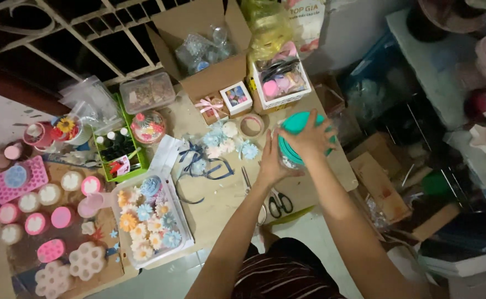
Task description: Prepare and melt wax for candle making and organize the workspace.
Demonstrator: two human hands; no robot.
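A clear jar with a teal lid point(295, 123) stands near the right end of the low table point(221, 202). My right hand point(310, 138) lies flat on top of the lid, fingers wrapped over it. My left hand point(270, 161) grips the jar's side from the left. Black-handled scissors point(279, 202) lie just below my left wrist. A cluster of pale blue and white flower shapes with dark blue ribbon point(215, 147) rests to the left of the jar.
A white tray of colourful flower shapes point(149, 218) sits at the table's front. Pink moulds and round cups point(38, 194) fill the left side. An open cardboard box point(207, 50), small gift boxes point(236, 98), a tape roll point(252, 125) and a green bottle tray point(118, 149) line the back.
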